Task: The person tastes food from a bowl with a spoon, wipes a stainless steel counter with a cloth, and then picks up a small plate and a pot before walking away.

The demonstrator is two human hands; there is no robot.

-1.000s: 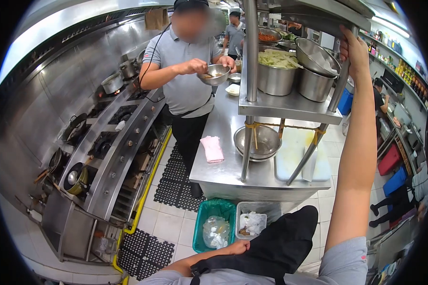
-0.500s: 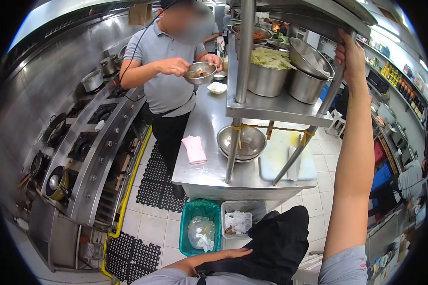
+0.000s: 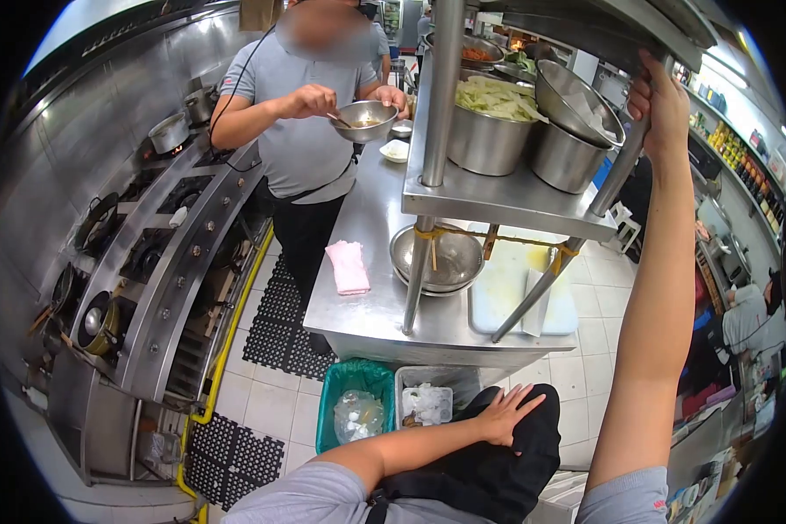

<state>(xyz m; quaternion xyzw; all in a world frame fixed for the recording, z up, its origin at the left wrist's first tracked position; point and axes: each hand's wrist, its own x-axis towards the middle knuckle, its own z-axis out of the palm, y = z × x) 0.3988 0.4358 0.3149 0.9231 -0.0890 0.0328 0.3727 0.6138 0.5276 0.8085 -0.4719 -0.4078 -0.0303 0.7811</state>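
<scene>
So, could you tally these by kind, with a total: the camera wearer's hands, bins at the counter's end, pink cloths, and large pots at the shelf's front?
Hands: 2 (left hand, right hand)
Bins: 2 (green bin, pale bin)
Pink cloth: 1
Large pots: 2 (left pot, right pot)
Total: 7

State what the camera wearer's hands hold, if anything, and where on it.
The right hand grips the steel shelf post near its upper end, just below the upper shelf. The left hand lies open on black cloth, holding nothing.
</scene>
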